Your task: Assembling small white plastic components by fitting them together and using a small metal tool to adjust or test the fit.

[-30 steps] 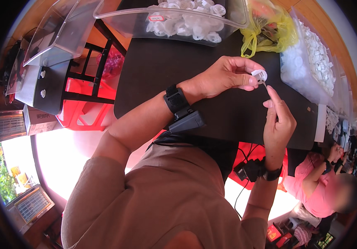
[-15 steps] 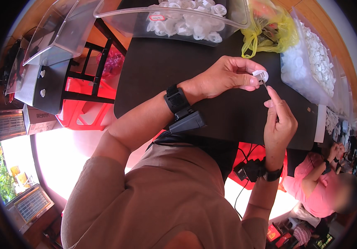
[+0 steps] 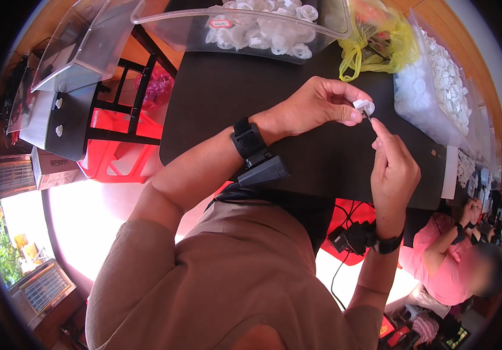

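Between the thumb and fingers of my left hand (image 3: 327, 104) is a small round white plastic part (image 3: 366, 107) with a raised block on it. My right hand (image 3: 395, 162) is closed around a thin dark metal piece (image 3: 368, 116), too small to name, with the index finger lying along it. Its tip meets the lower side of the white part. Both hands are above the dark table (image 3: 251, 105), close together toward its right side.
A clear bin of white round parts (image 3: 262, 32) stands at the far edge. Right of it are a yellow plastic bag (image 3: 373, 44) and another bin of white pieces (image 3: 437, 87). A red stool (image 3: 117, 146) is at left. Another person (image 3: 443, 256) sits at lower right.
The white part has tilted a little in my left fingers. My right hand has shifted slightly, its index fingertip now closer to the part.
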Demonstrator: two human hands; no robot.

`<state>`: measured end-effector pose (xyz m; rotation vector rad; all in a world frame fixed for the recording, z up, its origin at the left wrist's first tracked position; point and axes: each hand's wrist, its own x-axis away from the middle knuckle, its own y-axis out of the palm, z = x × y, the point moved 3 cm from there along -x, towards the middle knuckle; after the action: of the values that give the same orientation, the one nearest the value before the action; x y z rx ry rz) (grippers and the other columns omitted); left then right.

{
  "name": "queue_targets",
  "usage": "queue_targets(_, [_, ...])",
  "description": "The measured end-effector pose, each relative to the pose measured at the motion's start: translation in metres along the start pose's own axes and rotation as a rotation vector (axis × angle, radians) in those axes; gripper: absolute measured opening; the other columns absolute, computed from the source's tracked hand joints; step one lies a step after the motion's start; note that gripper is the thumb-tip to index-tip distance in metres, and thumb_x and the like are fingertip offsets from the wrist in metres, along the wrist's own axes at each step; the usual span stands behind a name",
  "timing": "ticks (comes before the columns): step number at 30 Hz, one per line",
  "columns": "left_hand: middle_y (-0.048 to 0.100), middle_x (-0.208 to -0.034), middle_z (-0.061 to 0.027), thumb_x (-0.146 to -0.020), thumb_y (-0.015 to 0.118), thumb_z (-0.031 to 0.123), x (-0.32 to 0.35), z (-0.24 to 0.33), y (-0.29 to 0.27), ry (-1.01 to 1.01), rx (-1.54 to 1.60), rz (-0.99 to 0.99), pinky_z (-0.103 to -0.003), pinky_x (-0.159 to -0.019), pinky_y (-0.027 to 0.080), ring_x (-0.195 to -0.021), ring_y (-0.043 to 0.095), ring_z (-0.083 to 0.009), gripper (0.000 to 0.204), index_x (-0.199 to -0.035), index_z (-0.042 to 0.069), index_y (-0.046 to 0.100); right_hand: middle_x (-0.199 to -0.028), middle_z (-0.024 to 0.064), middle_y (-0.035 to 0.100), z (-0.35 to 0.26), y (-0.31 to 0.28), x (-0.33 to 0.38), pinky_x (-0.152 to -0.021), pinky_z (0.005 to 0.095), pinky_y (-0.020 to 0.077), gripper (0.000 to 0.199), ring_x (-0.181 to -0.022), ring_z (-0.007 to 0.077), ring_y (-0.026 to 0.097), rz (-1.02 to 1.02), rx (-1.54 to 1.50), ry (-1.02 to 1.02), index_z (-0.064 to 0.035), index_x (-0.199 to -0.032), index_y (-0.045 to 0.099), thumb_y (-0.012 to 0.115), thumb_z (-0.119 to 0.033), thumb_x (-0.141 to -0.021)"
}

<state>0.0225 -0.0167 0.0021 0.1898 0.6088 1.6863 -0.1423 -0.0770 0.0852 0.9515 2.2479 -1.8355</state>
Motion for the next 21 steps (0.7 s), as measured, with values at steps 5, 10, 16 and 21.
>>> queue_targets(5, [0.068, -0.11, -0.0066, -0.087, 0.07, 0.002, 0.0, -0.002, -0.001, 0.032, -0.043, 0.009, -0.028, -0.089, 0.053, -0.099, 0.064, -0.0124, 0.031, -0.117, 0.001, 0.065, -0.074, 0.0083, 0.059, -0.007, -0.005, -0.006, -0.059, 0.0385, 0.0493, 0.039, -0.065, 0.0265, 0.062, -0.05, 0.166, -0.068, -0.0129, -0.115, 0.068, 0.059, 0.004, -0.08])
queue_targets(10, [0.068, -0.109, -0.0067, -0.086, 0.069, -0.001, 0.0, -0.006, 0.002, 0.041, -0.174, -0.012, -0.027, -0.09, 0.052, -0.098, 0.064, -0.0121, 0.03, -0.116, 0.0, 0.066, -0.075, 0.0076, 0.06, -0.017, -0.005, -0.014, -0.058, 0.0386, 0.0505, 0.03, -0.067, 0.0272, 0.064, -0.212, 0.403, -0.093, -0.0124, -0.109, 0.068, 0.057, -0.002, -0.084])
queue_targets(16, [0.068, -0.107, -0.0062, -0.087, 0.07, -0.001, -0.001, -0.002, -0.003, -0.022, -0.178, -0.038, -0.027, -0.089, 0.052, -0.096, 0.064, -0.0116, 0.029, -0.116, 0.0, 0.065, -0.08, 0.0085, 0.065, -0.008, -0.015, -0.017, -0.058, 0.036, 0.0505, 0.028, -0.067, 0.0248, 0.065, -0.286, 0.245, -0.123, -0.0068, -0.111, 0.066, 0.059, -0.002, -0.084])
queue_targets(21, [0.067, -0.108, -0.0063, -0.088, 0.069, 0.004, -0.002, 0.007, -0.004, 0.001, -0.029, -0.118, -0.027, -0.086, 0.054, -0.095, 0.064, -0.0131, 0.033, -0.12, 0.001, 0.061, -0.087, 0.0098, 0.067, 0.015, -0.013, -0.022, -0.061, 0.0257, 0.046, 0.035, -0.063, 0.0098, 0.054, -0.072, -0.239, 0.067, -0.0028, -0.118, 0.065, 0.066, 0.003, -0.083])
